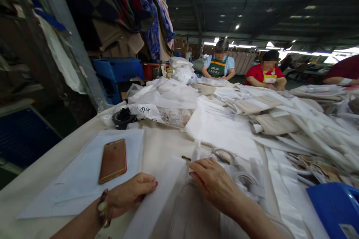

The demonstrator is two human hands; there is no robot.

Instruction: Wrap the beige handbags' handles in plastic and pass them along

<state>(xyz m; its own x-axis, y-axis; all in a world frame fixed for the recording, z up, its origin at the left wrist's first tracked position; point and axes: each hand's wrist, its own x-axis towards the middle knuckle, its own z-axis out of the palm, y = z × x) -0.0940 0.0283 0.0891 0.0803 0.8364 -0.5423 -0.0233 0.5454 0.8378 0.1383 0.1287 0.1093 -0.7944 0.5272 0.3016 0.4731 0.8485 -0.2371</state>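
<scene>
My left hand is closed, its thumb over the left edge of a long white sheet. A beaded bracelet circles that wrist. My right hand lies palm down over the top of a beige piece, with thumb and fingers drawn together. What they pinch is hidden beneath them. The beige piece, somewhat blurred, lies against the white sheet. Just beyond my right fingertips is a small dark metal-looking item. Coiled pale straps in clear wrapping sit to the right of that hand.
A phone rests on white paper at left. Black tape rolls and plastic bags stand behind it. Beige pieces and white strips pile up at right, near a blue bin. Co-workers sit across the table.
</scene>
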